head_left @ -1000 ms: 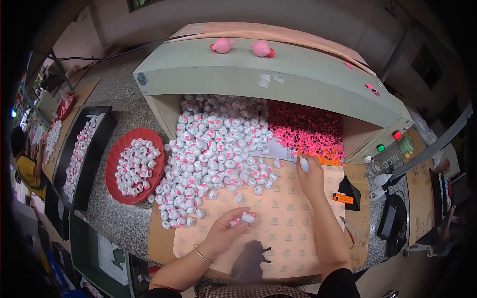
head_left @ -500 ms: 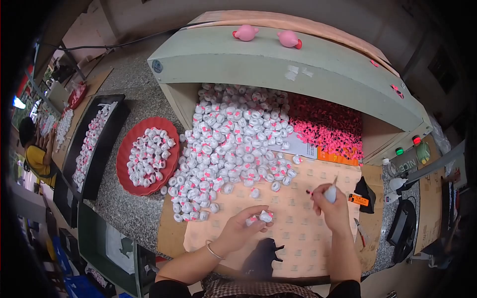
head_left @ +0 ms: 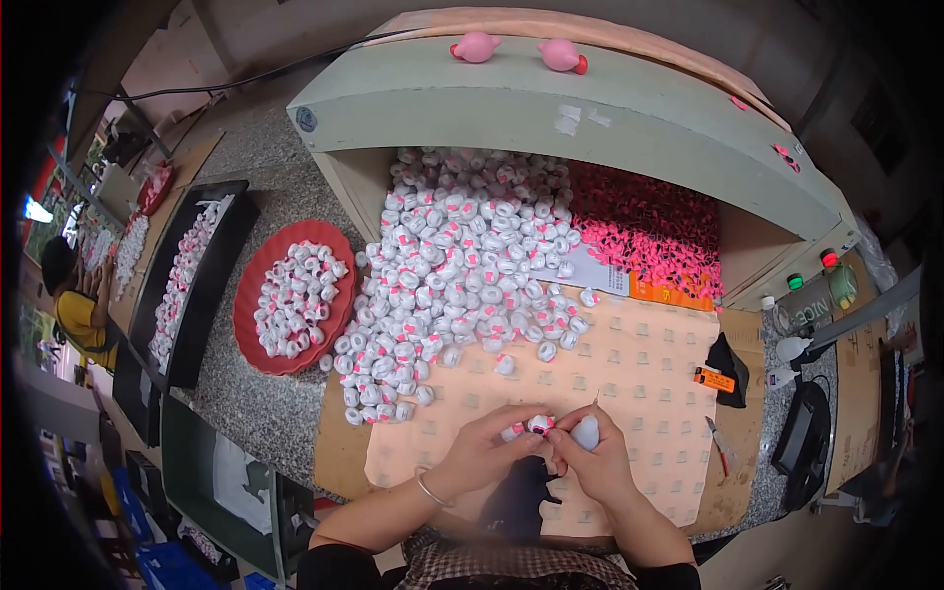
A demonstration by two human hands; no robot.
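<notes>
White-and-pink small piece now sits pinched in the fingertips of the left hand, low in the view at about six o'clock over the peach paper sheet. A second ago the right hand was stretched out at three o'clock, by the edge of the big heap; half a second ago it was coming back with a small white bottle-like tool. Now both hands are together, closed narrowly: the left around the piece, the right curled about the tool, whose thin tip points up at twelve o'clock. The tool looks to be just beside the piece; whether they touch I cannot tell. I judge the fetching is over and close work on this one piece is starting. At nine o'clock from the heap a red round tray holds more such pieces, and a bed of bright pink bits lies at two o'clock under the pale green housing.
</notes>
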